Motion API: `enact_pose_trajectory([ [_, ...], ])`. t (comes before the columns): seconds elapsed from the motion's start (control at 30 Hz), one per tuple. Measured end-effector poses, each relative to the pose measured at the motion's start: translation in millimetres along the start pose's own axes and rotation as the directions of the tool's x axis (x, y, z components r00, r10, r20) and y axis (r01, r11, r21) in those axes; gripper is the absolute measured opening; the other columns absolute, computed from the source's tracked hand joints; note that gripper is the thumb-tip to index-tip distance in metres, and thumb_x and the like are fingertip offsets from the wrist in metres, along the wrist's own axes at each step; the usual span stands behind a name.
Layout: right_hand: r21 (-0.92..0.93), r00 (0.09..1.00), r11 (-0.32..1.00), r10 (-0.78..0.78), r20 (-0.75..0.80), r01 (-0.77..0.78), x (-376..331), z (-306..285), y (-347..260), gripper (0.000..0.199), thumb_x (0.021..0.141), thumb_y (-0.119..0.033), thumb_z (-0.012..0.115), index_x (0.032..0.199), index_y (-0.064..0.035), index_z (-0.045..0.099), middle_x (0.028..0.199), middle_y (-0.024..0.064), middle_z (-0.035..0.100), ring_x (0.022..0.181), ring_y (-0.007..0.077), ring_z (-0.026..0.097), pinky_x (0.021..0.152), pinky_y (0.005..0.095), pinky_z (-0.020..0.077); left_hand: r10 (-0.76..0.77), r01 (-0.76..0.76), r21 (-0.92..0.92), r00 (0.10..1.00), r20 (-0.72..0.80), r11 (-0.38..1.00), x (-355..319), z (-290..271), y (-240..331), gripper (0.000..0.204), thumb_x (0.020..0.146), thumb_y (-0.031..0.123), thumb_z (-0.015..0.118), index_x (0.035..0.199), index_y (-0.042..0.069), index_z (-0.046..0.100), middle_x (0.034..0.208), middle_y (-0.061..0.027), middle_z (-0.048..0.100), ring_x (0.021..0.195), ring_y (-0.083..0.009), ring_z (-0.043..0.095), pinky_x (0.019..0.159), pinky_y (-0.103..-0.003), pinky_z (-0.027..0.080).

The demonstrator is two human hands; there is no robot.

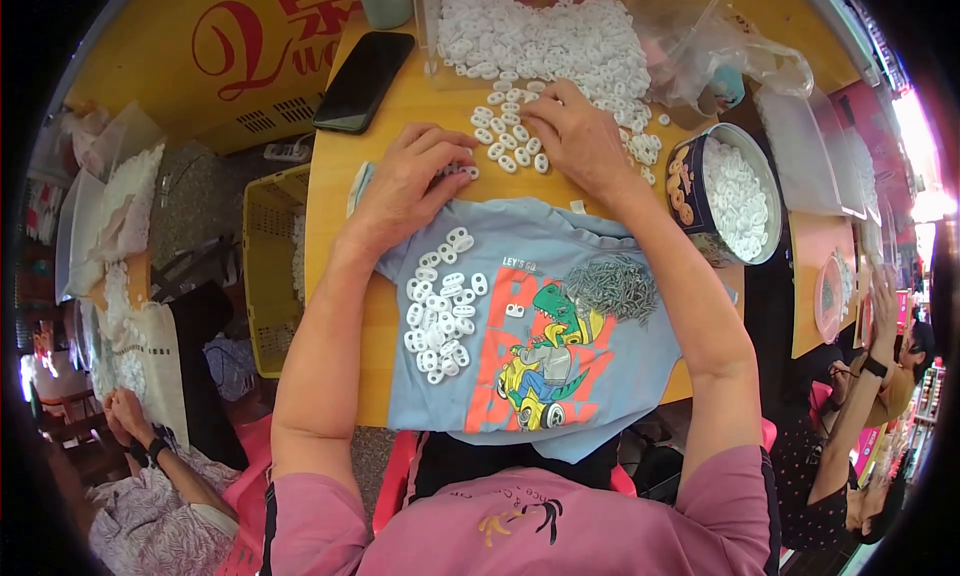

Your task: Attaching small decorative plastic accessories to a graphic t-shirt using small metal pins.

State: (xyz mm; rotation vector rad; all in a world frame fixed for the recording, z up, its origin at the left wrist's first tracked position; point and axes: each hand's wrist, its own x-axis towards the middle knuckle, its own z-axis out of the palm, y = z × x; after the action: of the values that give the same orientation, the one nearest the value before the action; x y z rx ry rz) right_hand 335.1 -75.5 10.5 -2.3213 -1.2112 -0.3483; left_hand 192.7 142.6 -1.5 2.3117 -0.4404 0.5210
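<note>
Loosely, white pieces point(521, 134) flank the right hand point(588, 141).

A yellow panel point(150, 61) printed in red beyond a light wooden table point(335, 306), speckled gray floor point(200, 176) showing at left, a pink chair point(396, 486) at the near edge, another wooden table point(808, 321) to the right, white glare point(913, 151) flaring at the far right.

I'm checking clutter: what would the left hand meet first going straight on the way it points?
The left hand would likely meet the loose white pieces just to its right; depth is unclear.
</note>
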Motion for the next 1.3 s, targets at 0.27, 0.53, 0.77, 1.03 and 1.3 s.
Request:
enact_pose_trajectory([
  [0.27,-0.044,0.999,0.998,0.048,-0.017,-0.048,-1.6,2.7,-7.3,0.017,0.093,-0.018,0.066,0.107,-0.0113,0.072,0.102,0.0099,0.066,0.087,0.0343,0.067,0.073,0.0433,0.0542,-0.006,0.006,0.004,1.0,0.008,1.0,-0.7,0.5,-1.7,0.014,0.086,0.007,0.07,0.099,0.004,0.066,0.119,-0.0043,0.067,0.109,-0.0308,0.054,0.096,-0.041,0.046],
  [0.53,0.056,0.991,0.994,0.094,-0.098,-0.089,10.2,0.8,15.0,0.016,0.093,-0.019,0.067,0.105,-0.0131,0.074,0.098,0.0089,0.066,0.087,0.0306,0.066,0.076,0.0398,0.0526,-0.017,0.017,-0.015,1.0,-0.001,1.0,0.8,1.6,0.6,0.017,0.086,0.008,0.071,0.102,0.006,0.067,0.119,-0.0037,0.067,0.113,-0.0308,0.054,0.097,-0.041,0.046],
  [0.77,-0.092,0.992,0.991,0.104,0.073,-0.097,30.1,-2.2,11.0,0.015,0.092,-0.021,0.067,0.101,-0.0134,0.076,0.098,0.0085,0.066,0.091,0.0314,0.066,0.079,0.041,0.0533,-0.014,0.014,-0.003,1.0,0.0,1.0,-1.7,0.9,-1.6,0.017,0.086,0.008,0.072,0.102,0.007,0.067,0.118,-0.0042,0.067,0.112,-0.0312,0.054,0.097,-0.041,0.046],
  [1.03,-0.221,0.985,0.971,0.117,0.126,-0.087,43.2,3.4,9.6,0.015,0.091,-0.021,0.065,0.096,-0.01,0.074,0.1,0.0111,0.067,0.093,0.0334,0.066,0.08,0.0435,0.0536,0.014,-0.014,0.015,1.0,-0.014,1.0,-0.3,0.8,-1.4,0.016,0.085,0.008,0.072,0.1,0.006,0.067,0.116,-0.0051,0.067,0.109,-0.0307,0.055,0.095,-0.041,0.047],
  [1.3,-0.232,0.983,0.97,0.104,0.151,-0.067,45.9,-7.9,11.6,0.014,0.09,-0.023,0.068,0.094,-0.0108,0.074,0.097,0.0085,0.066,0.09,0.0313,0.067,0.077,0.0436,0.0537,0.035,-0.035,0.037,0.999,-0.007,0.999,2.9,0.7,1.8,0.015,0.086,0.008,0.071,0.1,0.005,0.067,0.116,-0.0065,0.067,0.11,-0.0316,0.055,0.095,-0.041,0.047],
])
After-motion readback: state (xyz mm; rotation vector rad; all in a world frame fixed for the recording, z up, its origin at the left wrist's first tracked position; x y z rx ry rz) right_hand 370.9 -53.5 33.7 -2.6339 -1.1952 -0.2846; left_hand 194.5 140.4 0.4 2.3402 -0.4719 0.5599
